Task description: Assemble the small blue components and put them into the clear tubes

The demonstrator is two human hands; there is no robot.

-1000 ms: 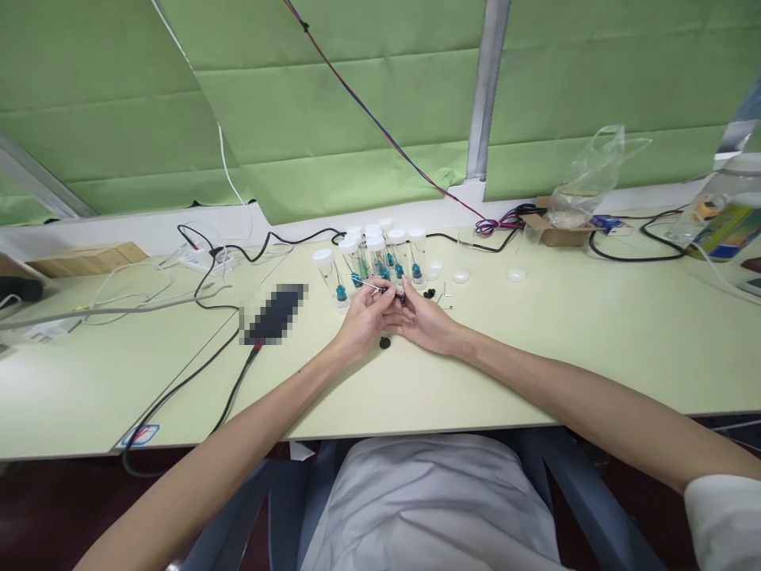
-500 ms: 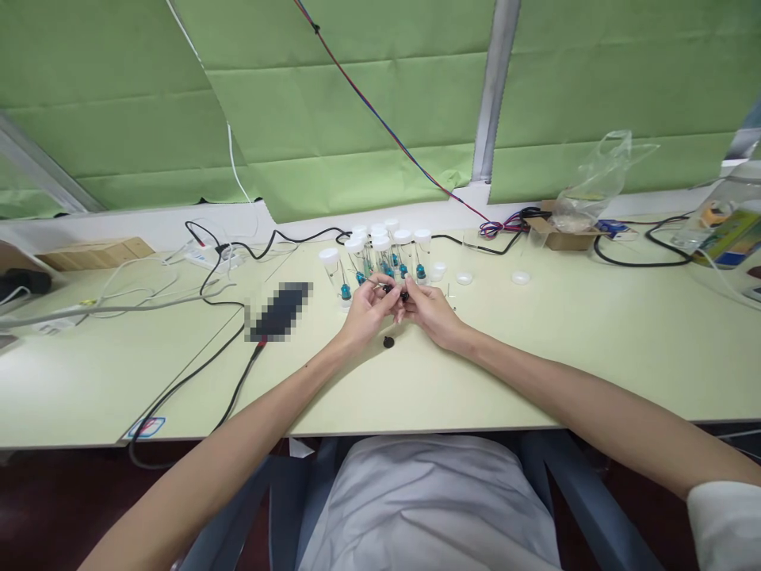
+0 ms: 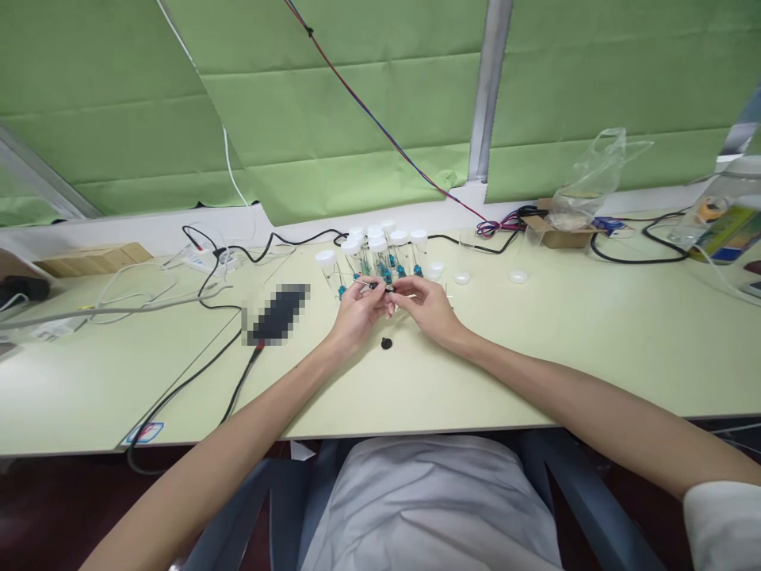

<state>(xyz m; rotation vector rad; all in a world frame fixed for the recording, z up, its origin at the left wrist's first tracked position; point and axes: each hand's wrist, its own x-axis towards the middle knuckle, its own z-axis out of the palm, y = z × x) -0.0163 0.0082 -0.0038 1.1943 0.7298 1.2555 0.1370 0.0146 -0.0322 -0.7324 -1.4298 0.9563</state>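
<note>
My left hand [image 3: 357, 316] is closed, its thumb and fingers pinching a small black part [image 3: 374, 285] with a thin wire-like piece sticking out to the left. My right hand [image 3: 433, 312] meets it from the other side, thumb and fingertips closed on the same black part, whose exact kind is too small to make out. Below both hands, a round black knob-like piece [image 3: 386, 343] lies on the table. Just behind the fingers stand several clear tubes with white caps [image 3: 326, 256], each with a teal part and thin metal stem inside. Fingers partly hide the nearest tubes.
Loose white caps [image 3: 462, 277] lie right of the tubes on the pale table [image 3: 535, 341]. A phone-like dark object [image 3: 278, 312], pixelated, lies left with a cable. Behind are a wooden block [image 3: 95, 260], a cardboard box [image 3: 562, 236] and a clear jar [image 3: 722, 214].
The hands stay together at the black part, which has tilted a little. My right fingers have arched and shifted slightly. The view has turned a touch; the round black piece still lies on the table.
</note>
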